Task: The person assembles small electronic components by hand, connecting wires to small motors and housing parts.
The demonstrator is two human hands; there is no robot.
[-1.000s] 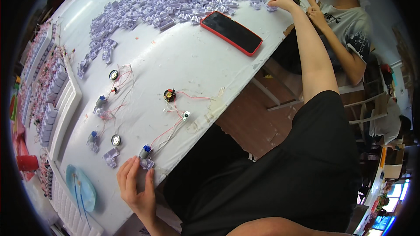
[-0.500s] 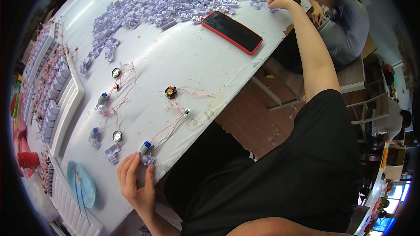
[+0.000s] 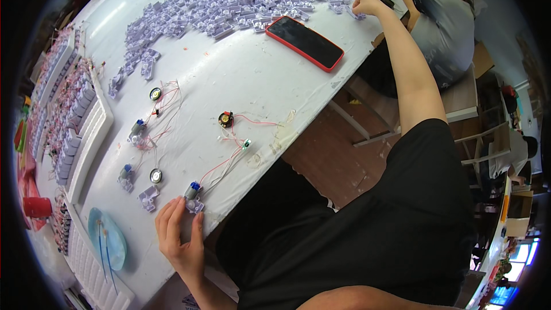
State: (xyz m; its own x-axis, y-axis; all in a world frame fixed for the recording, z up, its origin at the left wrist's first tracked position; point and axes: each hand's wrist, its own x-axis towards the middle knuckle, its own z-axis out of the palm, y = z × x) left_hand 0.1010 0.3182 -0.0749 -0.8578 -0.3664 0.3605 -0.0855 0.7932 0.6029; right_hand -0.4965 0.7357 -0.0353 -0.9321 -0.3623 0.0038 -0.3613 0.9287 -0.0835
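Observation:
Near the table's front edge, my left hand (image 3: 181, 238) has its thumb and forefinger at either side of a small lavender plastic housing (image 3: 196, 205). A silver motor with a blue end (image 3: 192, 190) sits on that housing. Thin red and white wires run from it to a small circuit board (image 3: 246, 144) and a round black speaker (image 3: 226, 119). At the far right, my right hand (image 3: 368, 5) is closed at the edge of a big pile of lavender plastic housings (image 3: 229, 8). Its fingertips are down among the pieces, and what they pinch is hidden.
A red-cased phone (image 3: 305, 43) lies before the pile. Loose wired motors and speakers (image 3: 155, 175) lie left of centre. Foam trays (image 3: 94, 132) of wired assemblies line the left side, near a blue dish (image 3: 109, 238). Another person (image 3: 445, 34) sits at the far right.
The view has shifted slightly, and the things on the table appear a little farther right. Both my hands keep nearly the same pose. The other person's arm and head have moved.

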